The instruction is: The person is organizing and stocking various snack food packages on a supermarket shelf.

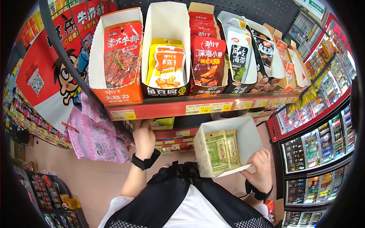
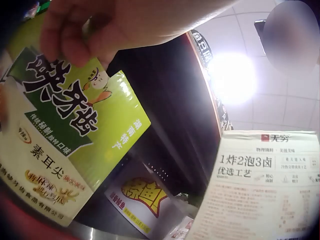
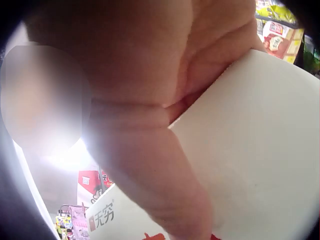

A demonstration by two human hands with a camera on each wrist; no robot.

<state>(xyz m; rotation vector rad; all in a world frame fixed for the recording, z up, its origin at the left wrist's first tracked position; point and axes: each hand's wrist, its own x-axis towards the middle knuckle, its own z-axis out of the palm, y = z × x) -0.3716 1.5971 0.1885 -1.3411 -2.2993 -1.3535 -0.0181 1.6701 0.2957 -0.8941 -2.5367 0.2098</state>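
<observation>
My right hand (image 1: 260, 169) grips the corner of a white open box (image 1: 249, 133) that is tilted in front of the lower shelf. Two green packets (image 1: 220, 150) stand inside it. In the right wrist view the hand (image 3: 150, 115) lies across the edge of the white cardboard (image 3: 255, 145). The left hand (image 1: 144, 140) reaches in below the upper shelf's price rail. Seen from the left wrist, its fingers (image 2: 70, 40) curl over the top of a green and cream box (image 2: 60, 130); the white box's printed side (image 2: 265, 185) is to the right.
Above, the upper shelf's red price rail (image 1: 205, 108) carries several boxes of snack packets, including a red-packet box (image 1: 122, 57). Pink bags (image 1: 91, 133) hang at the left beside a wire rack. Drink coolers (image 1: 315, 152) line the right. A fish-print box (image 2: 140, 200) stands behind the green box.
</observation>
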